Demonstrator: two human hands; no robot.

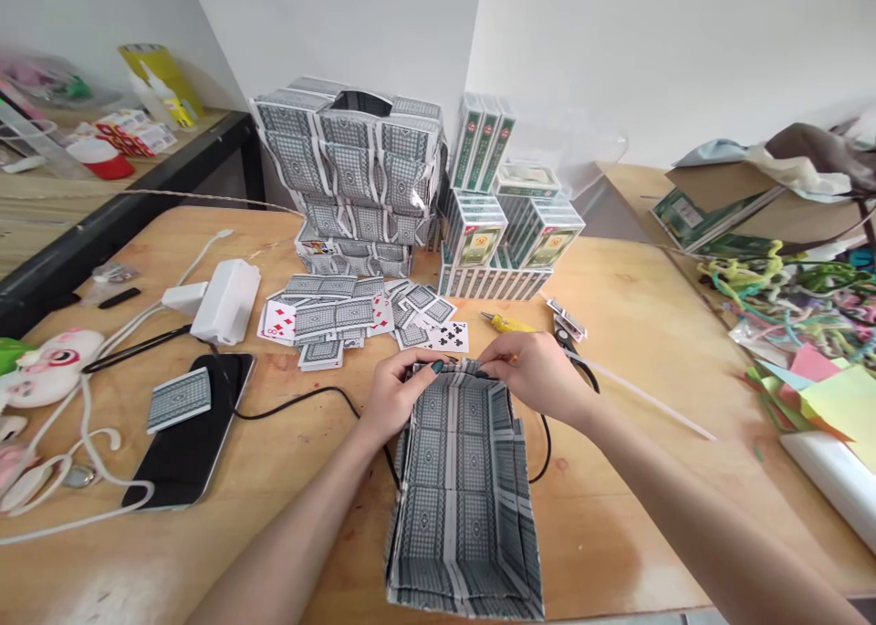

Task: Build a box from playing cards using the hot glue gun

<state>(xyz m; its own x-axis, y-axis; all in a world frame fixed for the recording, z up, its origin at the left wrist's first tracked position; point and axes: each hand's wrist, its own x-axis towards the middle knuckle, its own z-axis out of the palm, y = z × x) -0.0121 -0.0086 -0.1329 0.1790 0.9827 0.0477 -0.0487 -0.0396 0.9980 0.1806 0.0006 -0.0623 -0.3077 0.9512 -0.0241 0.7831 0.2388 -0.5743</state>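
Left hand (403, 392): thumb and fingers clamped on the far rim of an open, grey-patterned box made of playing cards (428, 515).
Right hand (544, 374): fingers pinched together on that rim's right corner.
Box: stretches from the grip toward the person, hollow side up.
Beyond the grip: scattered grey-backed loose cards (335, 317); a yellow-handled tool (507, 324) just past the right hand.
Left of the grip: flat black phone (184, 452), well apart.

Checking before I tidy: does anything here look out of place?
Yes: a grey patterned rectangular card piece lies askew on the flat black phone, apart from the jumbled grey patterned playing cards. Among those, a white card with red diamonds shows its face, while most show backs.
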